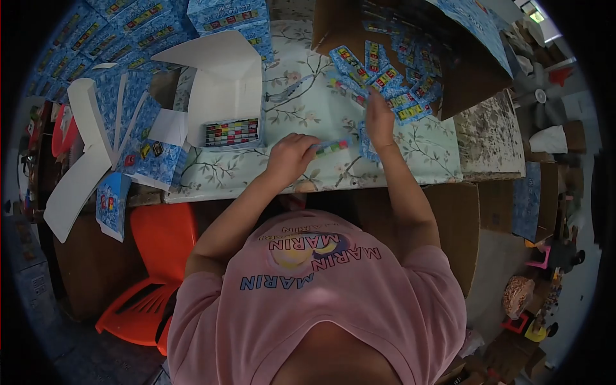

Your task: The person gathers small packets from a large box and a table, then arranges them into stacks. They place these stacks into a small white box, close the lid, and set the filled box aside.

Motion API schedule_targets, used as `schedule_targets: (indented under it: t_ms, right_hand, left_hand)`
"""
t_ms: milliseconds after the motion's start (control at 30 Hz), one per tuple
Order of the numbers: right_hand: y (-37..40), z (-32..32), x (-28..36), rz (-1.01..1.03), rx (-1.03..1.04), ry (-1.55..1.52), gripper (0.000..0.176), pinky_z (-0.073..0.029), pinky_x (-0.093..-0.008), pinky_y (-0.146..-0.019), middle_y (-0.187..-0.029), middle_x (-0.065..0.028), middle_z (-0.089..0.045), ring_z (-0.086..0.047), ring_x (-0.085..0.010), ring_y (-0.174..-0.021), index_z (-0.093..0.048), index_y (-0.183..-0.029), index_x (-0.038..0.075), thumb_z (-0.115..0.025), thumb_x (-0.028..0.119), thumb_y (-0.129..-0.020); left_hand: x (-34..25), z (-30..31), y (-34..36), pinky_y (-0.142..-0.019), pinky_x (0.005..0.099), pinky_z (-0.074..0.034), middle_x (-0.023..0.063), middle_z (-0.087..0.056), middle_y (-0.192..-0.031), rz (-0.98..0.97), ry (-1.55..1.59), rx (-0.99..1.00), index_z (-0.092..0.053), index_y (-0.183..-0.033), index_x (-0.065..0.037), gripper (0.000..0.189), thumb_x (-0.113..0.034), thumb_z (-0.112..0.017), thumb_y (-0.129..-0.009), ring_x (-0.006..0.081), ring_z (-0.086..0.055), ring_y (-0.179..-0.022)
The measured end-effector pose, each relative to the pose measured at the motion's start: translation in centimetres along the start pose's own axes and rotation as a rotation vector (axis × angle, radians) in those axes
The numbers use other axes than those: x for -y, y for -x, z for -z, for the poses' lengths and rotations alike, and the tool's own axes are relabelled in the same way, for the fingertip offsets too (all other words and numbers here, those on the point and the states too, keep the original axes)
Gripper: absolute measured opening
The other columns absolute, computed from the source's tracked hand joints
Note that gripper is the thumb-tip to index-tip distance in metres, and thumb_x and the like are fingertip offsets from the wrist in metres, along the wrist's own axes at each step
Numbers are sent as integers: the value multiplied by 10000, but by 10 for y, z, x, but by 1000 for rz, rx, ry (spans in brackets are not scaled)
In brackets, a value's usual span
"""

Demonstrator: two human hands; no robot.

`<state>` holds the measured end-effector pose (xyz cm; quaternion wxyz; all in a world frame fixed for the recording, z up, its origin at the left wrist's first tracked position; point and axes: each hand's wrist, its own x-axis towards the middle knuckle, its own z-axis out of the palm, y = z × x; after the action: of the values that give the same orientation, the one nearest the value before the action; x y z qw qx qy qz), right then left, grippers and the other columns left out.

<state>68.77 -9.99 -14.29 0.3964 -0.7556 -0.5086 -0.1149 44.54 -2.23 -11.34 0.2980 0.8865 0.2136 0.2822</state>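
My left hand is over the flowered tablecloth, its fingers closed on the left end of a small colourful packet. To its left, an open white box holds a stack of similar packets. My right hand reaches up to the near edge of a pile of blue packets at the mouth of a large carton. Its fingers are near a blurred packet; whether they grip it cannot be made out. Another blue packet lies beside my right wrist.
The large brown carton lies on its side at the back right. Blue boxes are stacked at the back left. Flattened blue and white cartons overhang the table's left edge. An orange chair stands below.
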Motion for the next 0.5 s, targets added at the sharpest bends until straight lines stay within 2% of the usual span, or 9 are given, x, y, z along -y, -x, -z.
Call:
schedule_targets:
  t_ms: [67,100,167,200,267,333,400,433,500]
  right_hand:
    - [4,25,12,-382,50,-333,200,-446,-257,-653,-824,-108,-620,-562,-124,-742,-561,-1094,36,-493,120,-925]
    - [17,26,14,-389,47,-324,200,-446,-257,-653,-824,-108,-620,-562,-124,-742,-561,-1094,36,-493,120,-925]
    - [42,25,15,-330,322,-610,222,-437,-242,-675,-842,-55,-599,-500,-82,-756,-564,-1109,35,-518,143,-921]
    - [49,30,19,-345,313,-602,222,-437,-242,-675,-842,-55,-599,-500,-82,-756,-564,-1109,35,-518,143,-921]
    - [58,44,27,-352,654,-740,232,-412,-221,-765,-939,-12,-558,-478,-68,-877,-560,-1121,13,-504,141,-935]
    - [53,52,16,-439,626,-735,319,-434,-260,-799,-999,-74,-590,-540,-137,-916,-537,-1161,18,-562,206,-905]
    - [44,57,-1,-309,256,-91,508,-441,-344,-858,-1104,-181,-577,-554,-275,-1029,-495,-1213,20,-636,329,-836]
    - [46,54,0,-305,296,56,619,-395,-435,-922,-1148,-249,-538,-510,-373,-1086,-503,-1176,-8,-687,389,-738]
    - [54,44,1,-231,320,214,598,-375,-450,-942,-1179,-253,-518,-496,-374,-1105,-503,-1177,-6,-673,363,-739]
  left_hand:
    - [8,-9,4,-820,388,-454,144,-608,-1045,-42,-41,363,-594,-1063,-76,347,-121,-668,-727,264,-570,-1007]
    - [5,-11,5,-820,388,-454,144,-608,-1045,-46,-33,369,-594,-1063,-76,347,-121,-668,-727,264,-570,-1007]
    - [-2,-12,5,-931,479,-358,131,-530,-1179,-230,-308,-42,-493,-1241,-99,603,-175,-726,-689,304,-482,-1125]
    - [-1,-16,4,-931,479,-358,131,-530,-1179,-238,-296,-30,-493,-1241,-99,603,-175,-726,-689,304,-482,-1125]
    - [5,-22,3,-996,575,-229,156,-423,-1289,-133,-217,56,-344,-1360,-141,780,-200,-729,-685,332,-360,-1236]
    - [5,-19,0,-944,496,-335,150,-506,-1178,-145,-234,144,-388,-1319,-115,756,-227,-748,-664,312,-468,-1121]
    - [2,-15,-6,-850,415,-410,116,-562,-1038,74,-117,374,-433,-1260,-92,679,-208,-742,-666,288,-542,-966]
    - [2,-16,-5,-850,415,-410,116,-562,-1038,67,-118,376,-433,-1260,-92,679,-208,-742,-666,288,-542,-966]
    - [4,-18,-4,-762,373,-439,84,-581,-918,-150,-153,277,-489,-1171,-83,564,-191,-731,-673,263,-565,-831]
